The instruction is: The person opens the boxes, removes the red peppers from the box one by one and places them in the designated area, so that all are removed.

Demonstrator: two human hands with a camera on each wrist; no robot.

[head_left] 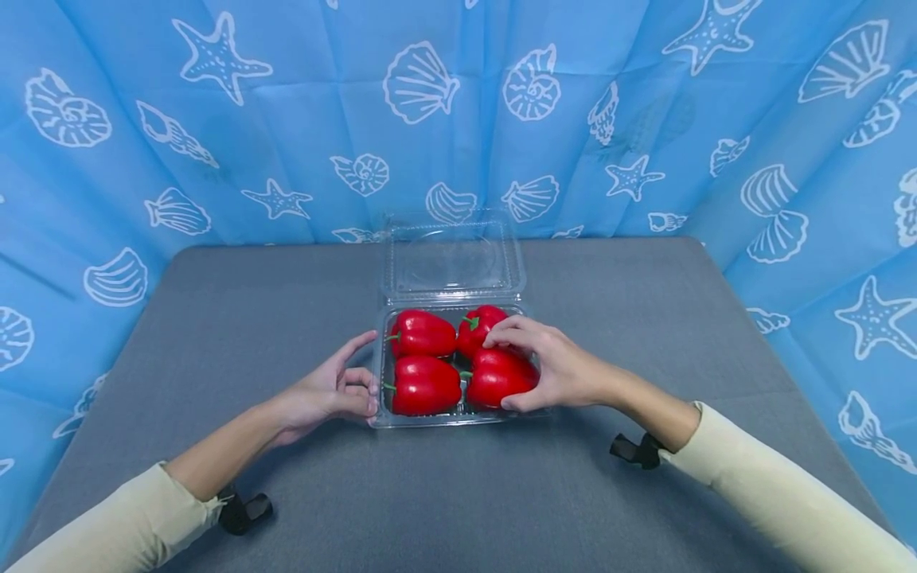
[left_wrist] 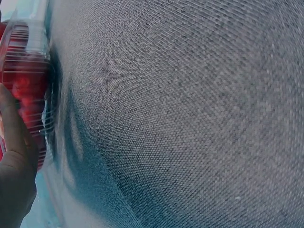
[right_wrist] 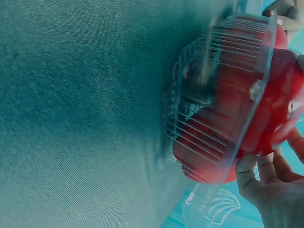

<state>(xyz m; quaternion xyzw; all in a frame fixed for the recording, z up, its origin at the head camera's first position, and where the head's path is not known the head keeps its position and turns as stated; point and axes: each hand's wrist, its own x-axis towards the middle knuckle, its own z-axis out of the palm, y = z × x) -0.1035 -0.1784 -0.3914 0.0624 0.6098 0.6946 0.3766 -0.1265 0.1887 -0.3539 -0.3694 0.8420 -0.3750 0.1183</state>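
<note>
On the table stands an open clear plastic clamshell container (head_left: 415,422) with red bell peppers in it, two on the left and two on the right. My right hand (head_left: 555,362) grips the front right bell pepper (head_left: 496,380), thumb at its near side and fingers over its far side. In the right wrist view this bell pepper (right_wrist: 270,104) sits high, bulging above the container's rim. Behind it, the back right bell pepper (head_left: 473,330) is partly covered by my fingers. My left hand (head_left: 333,394) holds the container's left side, index finger stretched along it and other fingers bent.
The hinged lid (head_left: 453,259) stands raised behind the container. Grey cloth covers the table (head_left: 272,318), and a blue curtain (head_left: 286,119) with white shell prints hangs at its back and sides. A black strap (head_left: 243,511) sits at my left sleeve.
</note>
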